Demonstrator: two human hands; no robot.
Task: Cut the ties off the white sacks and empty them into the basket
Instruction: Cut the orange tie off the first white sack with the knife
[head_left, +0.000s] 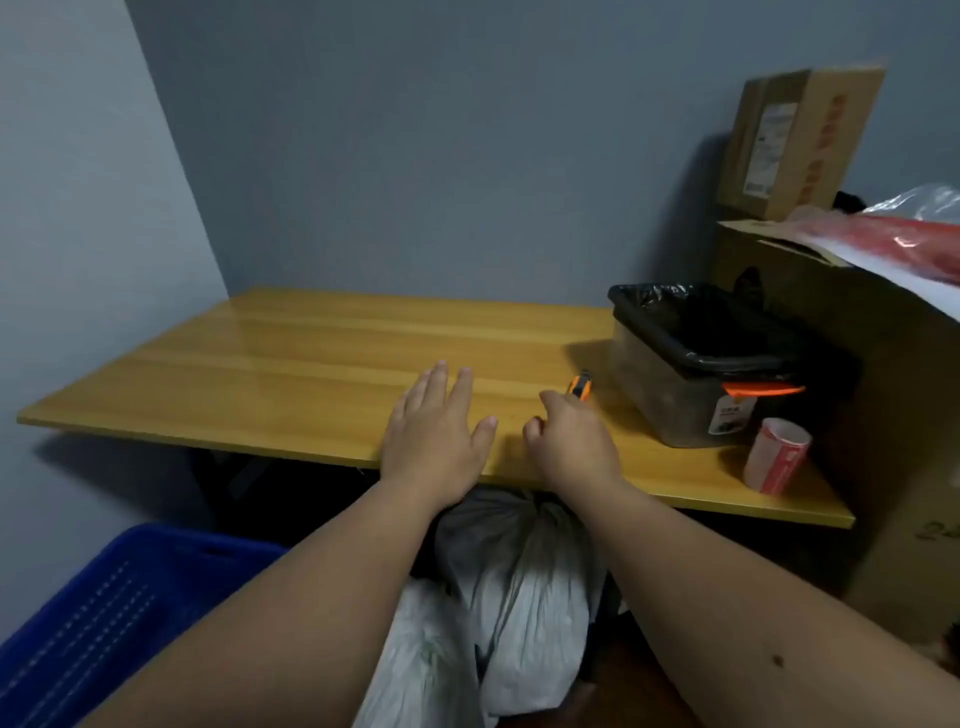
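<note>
Two white sacks lie on the floor between my forearms, partly under the table's front edge: one bulging sack (524, 587) and a second sack (415, 670) lower left of it. Their ties are hidden. The blue plastic basket (98, 608) stands on the floor at bottom left. An orange and black utility knife (582, 385) lies on the wooden table (291, 364). My left hand (434, 431) rests flat on the table, fingers spread. My right hand (569, 441) is curled over the knife's near end; whether it grips the knife is unclear.
A clear bin with a black liner (691, 364) stands at the table's right end, a red and white roll (776, 457) in front of it. Stacked cardboard boxes (800, 140) and red plastic packaging (914, 244) fill the right side. Grey walls close off the left and back.
</note>
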